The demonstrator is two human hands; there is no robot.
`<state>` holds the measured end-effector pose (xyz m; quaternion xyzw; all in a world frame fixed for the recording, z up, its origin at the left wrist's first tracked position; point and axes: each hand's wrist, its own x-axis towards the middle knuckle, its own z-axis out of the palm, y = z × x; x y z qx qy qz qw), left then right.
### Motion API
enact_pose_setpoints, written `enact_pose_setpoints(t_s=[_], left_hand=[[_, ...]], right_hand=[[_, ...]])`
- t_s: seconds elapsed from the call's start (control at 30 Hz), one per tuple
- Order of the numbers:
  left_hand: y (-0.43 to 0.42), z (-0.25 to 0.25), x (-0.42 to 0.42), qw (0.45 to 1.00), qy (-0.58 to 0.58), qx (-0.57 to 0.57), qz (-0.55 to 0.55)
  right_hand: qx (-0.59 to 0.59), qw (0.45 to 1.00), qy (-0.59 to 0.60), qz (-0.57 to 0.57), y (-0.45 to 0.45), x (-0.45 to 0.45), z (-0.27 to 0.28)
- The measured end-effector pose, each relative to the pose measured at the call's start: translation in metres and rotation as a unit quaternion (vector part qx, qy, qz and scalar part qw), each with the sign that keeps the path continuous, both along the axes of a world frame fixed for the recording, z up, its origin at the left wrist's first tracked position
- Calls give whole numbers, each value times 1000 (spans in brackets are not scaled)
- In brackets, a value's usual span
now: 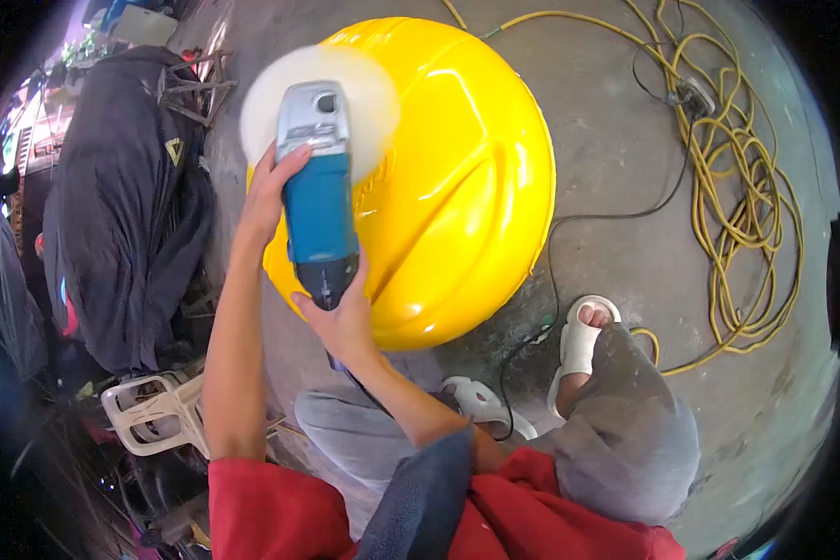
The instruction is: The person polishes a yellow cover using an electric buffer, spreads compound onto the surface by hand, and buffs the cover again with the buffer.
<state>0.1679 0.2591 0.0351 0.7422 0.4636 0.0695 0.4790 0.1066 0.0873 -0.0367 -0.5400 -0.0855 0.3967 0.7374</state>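
A blue polisher with a silver head and a black handle lies over the left part of a glossy yellow rounded shell. Its white round pad looks blurred, as if spinning, against the shell's upper left. My left hand is closed around the left side of the tool, just below the silver head. Lower down, my right hand wraps around the black rear handle. Parts of the fingers of both hands are hidden behind the tool.
A yellow cable lies coiled on the concrete floor at right. A black cord runs around the shell's right side. A dark cloth covers something at left, near a white plastic chair. My sandalled foot is below the shell.
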Motion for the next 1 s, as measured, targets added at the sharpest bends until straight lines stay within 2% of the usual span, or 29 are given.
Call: enact_pose_setpoints(t_s=[0.07, 0.23, 0.33, 0.43, 0.5, 0.53, 0.6, 0.63, 0.7, 0.93, 1.0], left_hand=[[-8, -6, 32, 1000, -10, -4, -21], [-48, 1, 108, 996, 23, -20, -87], [-40, -2, 103, 997, 21, -16, -78], [-19, -5, 88, 999, 18, -20, -29], [-20, -2, 91, 999, 21, -22, -39], [-22, -1, 90, 999, 23, -21, -43], [-46, 2, 96, 998, 41, 9, -47], [-57, 3, 99, 994, 49, 14, -94], [-65, -2, 99, 987, 51, 3, -152], [-30, 7, 110, 997, 67, 10, -42], [-42, 9, 118, 995, 65, 10, -68]], right_hand=[[-43, 998, 54, 5, -11, 31, 10], [-34, 991, 125, -38, -26, 76, 26], [-9, 989, 142, -43, -29, 76, 21], [-12, 995, 94, -18, -23, 81, 15], [-29, 991, 117, 61, -23, 89, 15], [-30, 991, 116, 59, -23, 85, 14], [-19, 995, 84, -50, -27, 66, 16], [-18, 995, 87, -47, -33, 59, 19], [-25, 983, 155, -95, -41, 56, 32], [4, 989, 148, -19, -13, 87, 21], [-2, 988, 157, -15, -13, 84, 24]])
